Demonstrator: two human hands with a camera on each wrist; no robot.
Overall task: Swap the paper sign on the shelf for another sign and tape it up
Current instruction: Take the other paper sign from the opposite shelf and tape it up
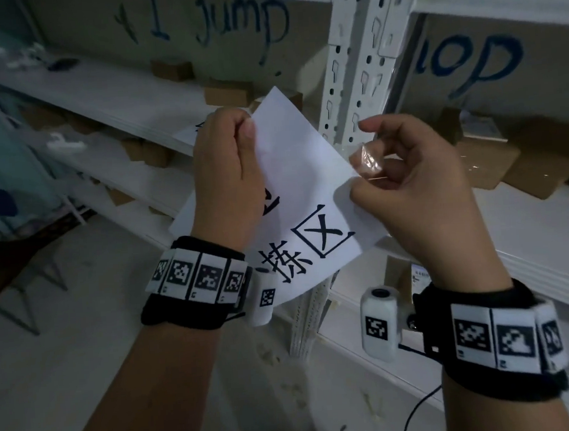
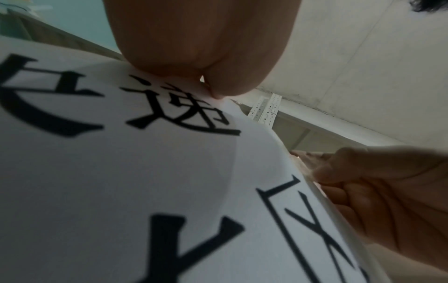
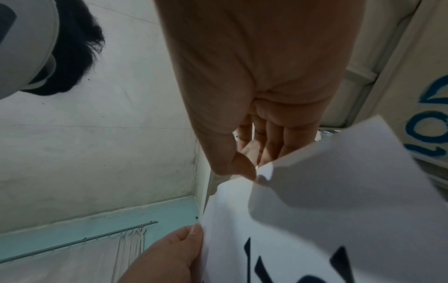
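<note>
A white paper sign (image 1: 302,181) with large black characters is held up in front of the white shelf upright (image 1: 357,61). My left hand (image 1: 249,132) pinches its upper left edge between thumb and fingers. My right hand (image 1: 371,183) pinches the sign's right edge, where a crumpled strip of clear tape (image 1: 366,163) clings by the fingertips. A second white sheet (image 1: 185,214) shows behind the first. The left wrist view shows the sign (image 2: 145,172) below the left hand (image 2: 206,47), with the right hand (image 2: 387,191) at its edge. In the right wrist view the right hand (image 3: 244,166) nips the sign's curled corner (image 3: 339,181).
Big cardboard boxes with blue handwriting (image 1: 241,21) stand on the upper shelf boards. Small brown boxes (image 1: 225,92) lie along the white shelves (image 1: 129,101) to the left and right. A black cable (image 1: 418,410) runs at the lower right. Chair legs (image 1: 22,308) stand at the left.
</note>
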